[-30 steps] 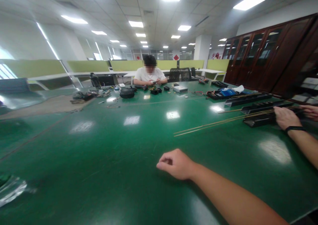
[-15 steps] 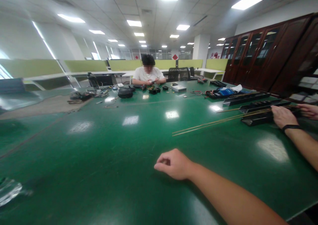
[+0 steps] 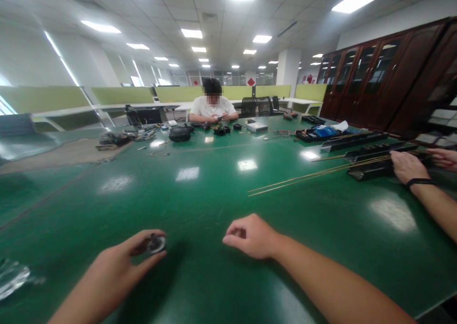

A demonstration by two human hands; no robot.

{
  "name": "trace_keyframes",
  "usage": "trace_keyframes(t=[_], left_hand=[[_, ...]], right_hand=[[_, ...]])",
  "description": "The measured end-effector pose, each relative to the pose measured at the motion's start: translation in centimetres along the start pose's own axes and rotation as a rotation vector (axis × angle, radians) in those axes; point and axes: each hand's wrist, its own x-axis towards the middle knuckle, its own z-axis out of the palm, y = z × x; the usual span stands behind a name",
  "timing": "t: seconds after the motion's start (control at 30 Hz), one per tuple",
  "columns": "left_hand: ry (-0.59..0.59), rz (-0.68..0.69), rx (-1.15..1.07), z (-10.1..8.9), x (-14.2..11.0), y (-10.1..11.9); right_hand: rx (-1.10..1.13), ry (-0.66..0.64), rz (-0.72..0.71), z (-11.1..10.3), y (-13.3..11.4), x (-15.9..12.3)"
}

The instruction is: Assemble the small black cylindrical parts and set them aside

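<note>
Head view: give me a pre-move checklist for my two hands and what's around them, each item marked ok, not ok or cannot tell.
1. Left hand has the small round part between thumb and fingers: ok.
2. Right hand has nothing in it: cannot tell; its curled fingers hide the inside.
3. Fine detail on the small round part is readable: not ok; it looks blurred.
4. Thin rods are apart from both your hands: ok; they lie beyond the right one.
5. Co-worker's banded hand is apart from yours: ok; it is at the far right.
</note>
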Motion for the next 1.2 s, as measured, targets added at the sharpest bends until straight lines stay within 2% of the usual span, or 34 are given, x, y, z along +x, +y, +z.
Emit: trace_keyframes(t=[0.07,0.13,0.2,0.27,0.33,0.4,0.53,0.73,0.97,1.2], left_hand=[[-0.134,0.108,0.017,2.2,2.1,2.8],[-0.191,0.206,0.02,4.8,3.8,5.7],[-0.192,0.278,0.005,7.2,4.9,7.5],[-0.103,0.306,-0.028,9.3,5.5,7.8],[-0.007,0.305,-0.076,10.8,5.8,7.0],[0.016,0.295,-0.131,11.7,6.0,5.7],[-0.031,0.245,-0.213,12.0,6.2,4.6],[-0.118,0.2,-0.33,12.0,6.0,5.4],[-0.087,0.237,-0.334,12.1,5.8,5.5],[-0.085,0.187,-0.393,12.4,6.1,5.6]], right_hand=[[-0.012,0.031,0.006,-0.3,0.1,0.1],[-0.035,0.109,0.049,-0.6,0.4,0.3],[-0.035,0.19,0.12,-0.8,0.9,0.6],[0.003,0.234,0.167,-0.8,1.4,0.8],[0.032,0.244,0.174,-0.6,1.8,1.0],[0.03,0.241,0.17,-0.4,2.1,1.0],[-0.004,0.197,0.18,-0.1,2.2,1.1],[-0.023,0.156,0.179,0.1,2.1,1.0],[0.045,0.14,0.148,0.3,1.9,0.8],[0.098,0.121,0.12,0.3,1.6,0.7]])
